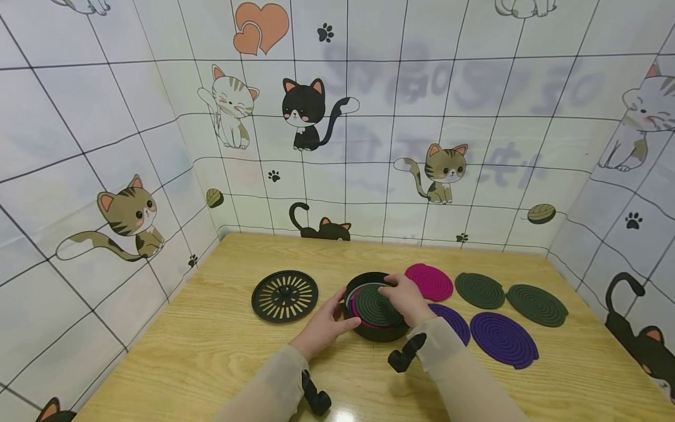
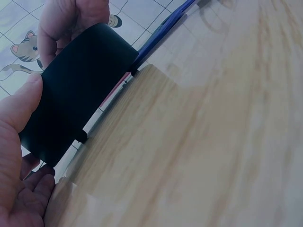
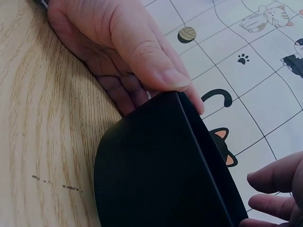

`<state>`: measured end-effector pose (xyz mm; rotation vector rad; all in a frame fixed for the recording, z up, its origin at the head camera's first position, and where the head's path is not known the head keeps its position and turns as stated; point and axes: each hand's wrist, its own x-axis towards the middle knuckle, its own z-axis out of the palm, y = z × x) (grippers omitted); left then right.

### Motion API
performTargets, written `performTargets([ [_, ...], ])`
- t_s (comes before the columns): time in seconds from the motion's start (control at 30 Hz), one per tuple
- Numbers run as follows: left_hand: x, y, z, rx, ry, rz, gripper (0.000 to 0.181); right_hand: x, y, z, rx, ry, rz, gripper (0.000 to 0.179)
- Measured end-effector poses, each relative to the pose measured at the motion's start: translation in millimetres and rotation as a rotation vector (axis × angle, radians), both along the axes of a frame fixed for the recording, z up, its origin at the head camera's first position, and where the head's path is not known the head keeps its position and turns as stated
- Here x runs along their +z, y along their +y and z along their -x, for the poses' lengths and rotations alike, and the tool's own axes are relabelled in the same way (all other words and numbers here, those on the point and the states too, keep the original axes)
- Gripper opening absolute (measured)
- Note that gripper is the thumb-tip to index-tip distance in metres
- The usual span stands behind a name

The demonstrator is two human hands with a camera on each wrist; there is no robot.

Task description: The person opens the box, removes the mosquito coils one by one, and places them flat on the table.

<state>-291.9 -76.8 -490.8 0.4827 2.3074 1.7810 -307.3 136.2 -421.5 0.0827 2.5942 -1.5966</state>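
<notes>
A round black coaster holder [image 1: 381, 334] stands on the table, with a stack of coiled coasters in it. A dark green coaster [image 1: 375, 306] lies on top, with pink and grey edges showing under it. My left hand [image 1: 323, 325] holds the holder's left side, its thumb against the wall [image 2: 78, 94] and other fingers low by the base. My right hand [image 1: 410, 298] reaches over the right rim, its fingertips at the green coaster. In the right wrist view those fingers [image 3: 279, 189] are spread and nearly straight beside the opening; no coaster shows between them.
A slotted round black lid [image 1: 285, 296] lies left of the holder. To the right lie a pink coaster [image 1: 429, 282], two green coasters [image 1: 480, 291] and two purple coasters [image 1: 503, 339], flat on the wooden table [image 1: 211, 351]. Cat-print sheets stand around the back and sides.
</notes>
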Motion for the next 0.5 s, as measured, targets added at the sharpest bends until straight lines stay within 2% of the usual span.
performTargets([
  [0.5, -2.9, -0.9, 2.5, -0.010, -0.010, -0.013, 0.089, 1.9, -5.8, -0.9, -0.012, -0.002, 0.014, 0.045],
])
